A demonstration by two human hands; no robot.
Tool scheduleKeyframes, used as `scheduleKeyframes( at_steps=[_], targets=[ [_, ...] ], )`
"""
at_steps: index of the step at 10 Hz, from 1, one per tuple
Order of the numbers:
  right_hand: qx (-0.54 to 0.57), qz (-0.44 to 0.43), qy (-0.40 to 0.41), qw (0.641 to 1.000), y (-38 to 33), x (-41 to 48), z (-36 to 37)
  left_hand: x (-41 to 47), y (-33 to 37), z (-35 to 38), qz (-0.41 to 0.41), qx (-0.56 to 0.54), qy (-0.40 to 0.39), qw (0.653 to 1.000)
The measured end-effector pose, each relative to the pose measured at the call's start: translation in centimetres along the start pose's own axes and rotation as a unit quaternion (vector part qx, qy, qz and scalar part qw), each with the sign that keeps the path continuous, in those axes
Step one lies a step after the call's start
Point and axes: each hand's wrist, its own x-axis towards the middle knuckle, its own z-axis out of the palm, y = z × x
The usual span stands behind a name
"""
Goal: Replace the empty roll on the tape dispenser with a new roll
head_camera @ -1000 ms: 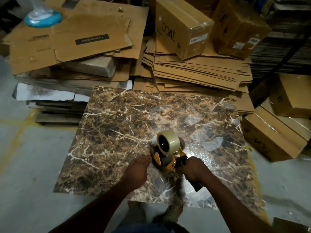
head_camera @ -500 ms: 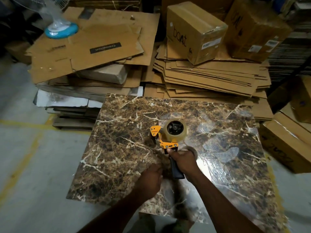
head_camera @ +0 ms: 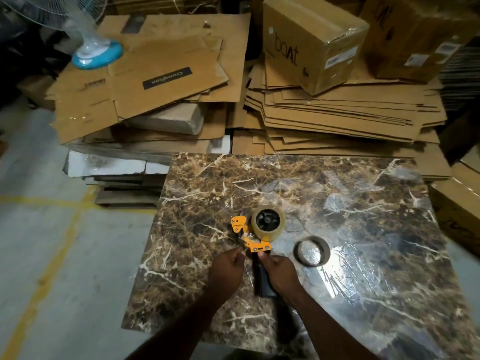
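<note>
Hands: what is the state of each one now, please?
Left hand: closed, pinching something thin by the tape dispenser, likely the tape end.
Right hand: closed on the dispenser's handle.

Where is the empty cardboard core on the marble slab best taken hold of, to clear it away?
Probably pinch the empty core across its thin wall at the right-hand rim, coming from above: it lies flat, hollow facing up, clear of the tape dispenser and both hands.

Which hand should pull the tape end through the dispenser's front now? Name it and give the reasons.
Left. The left hand sits at the orange front plate of the tape dispenser, fingers pinched near the slot under the new roll. The right hand is wrapped on the black handle, steadying it.
</note>
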Motion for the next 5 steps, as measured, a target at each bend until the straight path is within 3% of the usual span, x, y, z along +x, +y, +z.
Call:
scheduleKeyframes(
  at_steps=[1,3,4,5],
  targets=[
    [-0.117,-0.053,0.0,0.992,-0.3,-0.1,-0.6,0.3,-0.4,0.3,0.011,0.009,0.003,1.0],
    [-0.212,-0.106,-0.019,0.971,-0.5,0.4,-2.1,0.3,0.2,-0.1,0.032,0.044,0.003,0.999],
    [-0.257,-0.143,0.004,0.956,-1.9,0.4,-3.3,0.6,2.0,-1.2,0.087,0.08,0.031,0.993],
    [-0.234,-0.17,0.062,0.955,-3.7,0.0,-4.8,0.2,4.9,-2.9,0.124,0.13,0.031,0.983]
  ],
)
